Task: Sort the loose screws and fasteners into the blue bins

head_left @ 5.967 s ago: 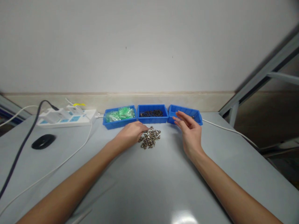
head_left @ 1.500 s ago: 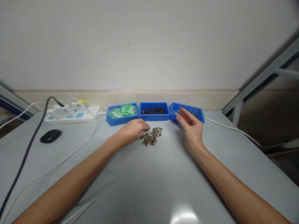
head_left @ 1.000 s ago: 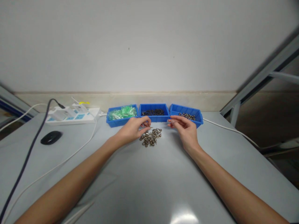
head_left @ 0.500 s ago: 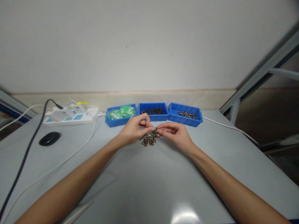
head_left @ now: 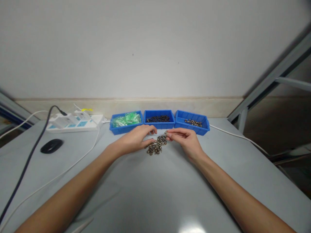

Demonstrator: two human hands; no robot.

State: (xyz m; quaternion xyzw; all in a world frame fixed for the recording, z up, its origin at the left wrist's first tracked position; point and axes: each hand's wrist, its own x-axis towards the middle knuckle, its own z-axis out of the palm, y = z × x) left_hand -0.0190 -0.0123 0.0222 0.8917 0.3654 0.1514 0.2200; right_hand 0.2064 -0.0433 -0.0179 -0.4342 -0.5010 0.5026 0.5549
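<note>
A heap of small metal screws (head_left: 155, 148) lies on the grey table between my hands. My left hand (head_left: 136, 137) is at the heap's left side, its thumb and fingers apart with nothing seen between them; the thumb tip is close to the screws. On the right, my right hand (head_left: 183, 139) pinches a small metal screw (head_left: 166, 132) between thumb and fingertips, just above the heap's upper right edge. The screw is mostly covered by the fingers.
Behind the hands stand three blue bins: a left bin (head_left: 126, 130) with green-and-clear packets, a middle bin (head_left: 160, 125) with dark screws, a right bin (head_left: 202, 130) with metal screws. At left are a power strip (head_left: 75, 128), a black mouse (head_left: 51, 146) and cables (head_left: 26, 163).
My hands were together over the heap with fingertips nearly meeting. The left hand has drawn back to the left and spread its fingers; the right still pinches, slightly apart from it.
</note>
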